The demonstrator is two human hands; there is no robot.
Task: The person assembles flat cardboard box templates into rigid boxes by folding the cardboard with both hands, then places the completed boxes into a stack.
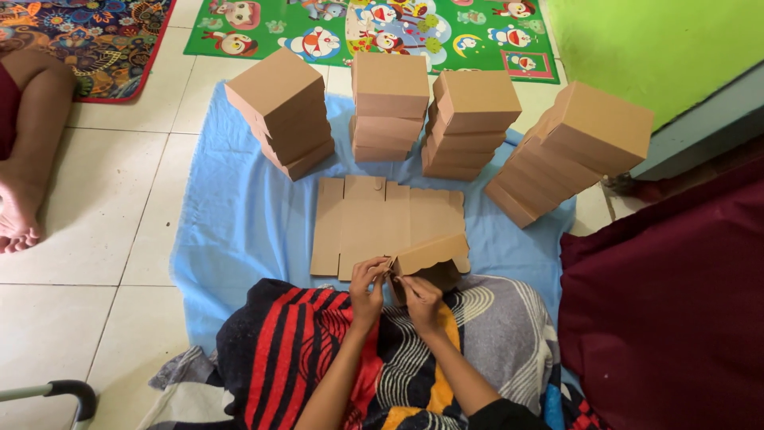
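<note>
The left hand point(367, 280) and the right hand point(422, 299) meet low in the head view, just over the person's lap. Both are closed in a narrow pinch on a part-folded cardboard box point(428, 255), the left at its near left corner, the right just under its near edge. One scalloped flap of that box stands up and tilts to the right; the rest of it is hidden behind the hands.

The box rests at the near edge of a flat cardboard blank point(374, 223), which lies unfolded on a light blue cloth point(239, 231) spread over the tiled floor point(103, 231). The lap below the hands is covered by a striped blanket point(318, 350) in red, black, grey and orange.

Beyond the flat blank, four stacks of folded brown boxes stand in a row on the cloth. The far-left stack point(280, 111) leans left, the two middle stacks point(390, 107) point(469, 123) stand nearly upright and close together, and the right stack point(569, 151) leans hard to the right, well apart from the blank.

Behind the stacks lies a green cartoon mat point(382, 28), with a patterned rug point(87, 40) at its left. Another person's bare foot point(20, 207) rests on the tiles, well left of the cloth. A dark red fabric point(668, 295) fills the space right of the blank, below a green wall point(637, 40).
</note>
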